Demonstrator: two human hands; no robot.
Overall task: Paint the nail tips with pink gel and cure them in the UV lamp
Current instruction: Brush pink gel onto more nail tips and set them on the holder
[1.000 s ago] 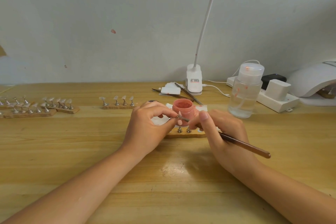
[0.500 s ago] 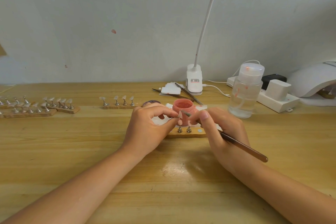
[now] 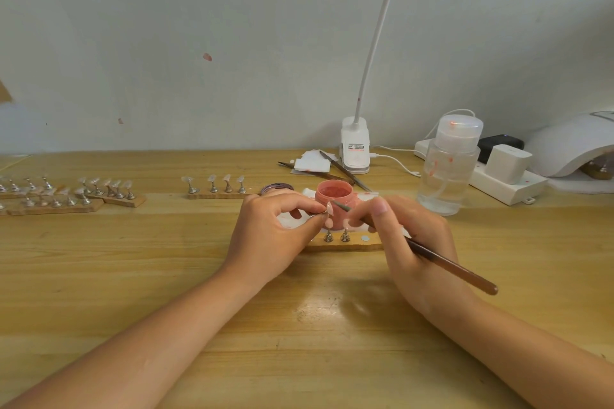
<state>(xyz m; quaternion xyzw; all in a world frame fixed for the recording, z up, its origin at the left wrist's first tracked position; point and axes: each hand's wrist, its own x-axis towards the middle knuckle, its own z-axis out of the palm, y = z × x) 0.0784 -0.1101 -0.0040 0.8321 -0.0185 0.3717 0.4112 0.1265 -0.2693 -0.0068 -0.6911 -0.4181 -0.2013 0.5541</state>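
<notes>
- I see my left hand (image 3: pixel 272 229) in the middle of the wooden table (image 3: pixel 133 276). Its thumb and first finger are curled and pinch a small metal stand with one nail tip (image 3: pixel 329 208) on top.
- My right hand (image 3: pixel 408 239) has its fingers curled around a brown brush (image 3: pixel 448 267). The brush end points at the nail tip. I think it touches the tip, but it is too small for me to be sure.
- The open jar of pink gel (image 3: pixel 333 196) stands just behind the nail tip, between my two hands.
- Under my hands lies a wooden strip (image 3: pixel 352 245) with two more little metal stands on it.
- Another strip with four nail tips (image 3: pixel 216 188) sits to the left, and more strips (image 3: pixel 69 197) lie far to the left.
- The white UV lamp (image 3: pixel 571 146) is at the far right edge, well apart from my hands.
- A clear pump bottle (image 3: pixel 448 166) stands near the jar on the right, in front of a white power strip (image 3: pixel 505 176).
- A white clip lamp (image 3: pixel 355 146) stands by the wall.
</notes>
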